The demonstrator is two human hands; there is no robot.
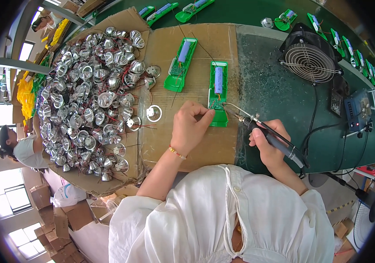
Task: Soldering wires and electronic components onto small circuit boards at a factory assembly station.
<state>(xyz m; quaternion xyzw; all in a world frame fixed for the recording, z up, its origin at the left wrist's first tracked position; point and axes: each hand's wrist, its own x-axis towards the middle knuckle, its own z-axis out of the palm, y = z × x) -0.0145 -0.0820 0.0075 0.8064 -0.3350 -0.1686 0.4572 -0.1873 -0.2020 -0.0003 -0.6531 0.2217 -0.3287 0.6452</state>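
Observation:
My right hand [268, 142] is wrapped round a soldering iron [279, 144] with a thin metal feed tube beside its tip. The tip points at the small circuit board in a green plastic housing [219, 120], which also carries a blue cylindrical battery [218, 81]. Close against that board, the fingers of my left hand [191, 125] are pinched together; whatever they hold is too small to make out. A second green housing [170, 83] with a battery and board lies up and to the left, with thin wires around it.
On the left a cardboard box [124, 19] holds a heap of silver reflector cups [86, 96]. A black fan with a wire grille [310, 63] and a blue control box [357, 111] stand at the right, among cables. More green housings [194, 11] line the far edge. Another person [25, 147] is at the left.

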